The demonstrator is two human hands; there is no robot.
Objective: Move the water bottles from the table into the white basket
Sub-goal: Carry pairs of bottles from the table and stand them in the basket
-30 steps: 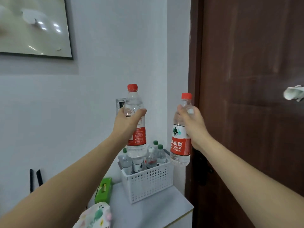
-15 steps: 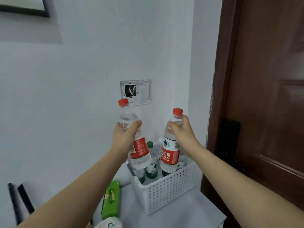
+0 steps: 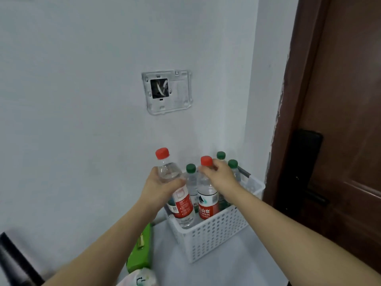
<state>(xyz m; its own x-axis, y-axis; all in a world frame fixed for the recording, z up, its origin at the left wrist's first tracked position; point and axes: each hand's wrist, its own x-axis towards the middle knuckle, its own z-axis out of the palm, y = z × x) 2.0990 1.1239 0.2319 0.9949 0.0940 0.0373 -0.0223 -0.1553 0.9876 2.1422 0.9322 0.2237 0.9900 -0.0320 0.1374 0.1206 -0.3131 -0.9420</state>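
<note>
Two red-capped water bottles are being lowered into the white basket (image 3: 214, 238) at once. The left bottle (image 3: 175, 188), tilted with its cap toward the wall, is gripped around its upper body by the left hand (image 3: 160, 188), and its base is just inside the basket's near left corner. The right bottle (image 3: 206, 195), nearly upright, is pinched at the neck by the right hand (image 3: 221, 175), with its lower part already below the rim. Three green-capped bottles (image 3: 191, 178) are seen standing behind them in the basket, which rests on the desk (image 3: 226, 271). Next, each bottle is judged to need righting and setting down before release. Whether either base touches the basket floor cannot be told. A green box (image 3: 140, 250) beside the basket is partly hidden by the left forearm.
</note>
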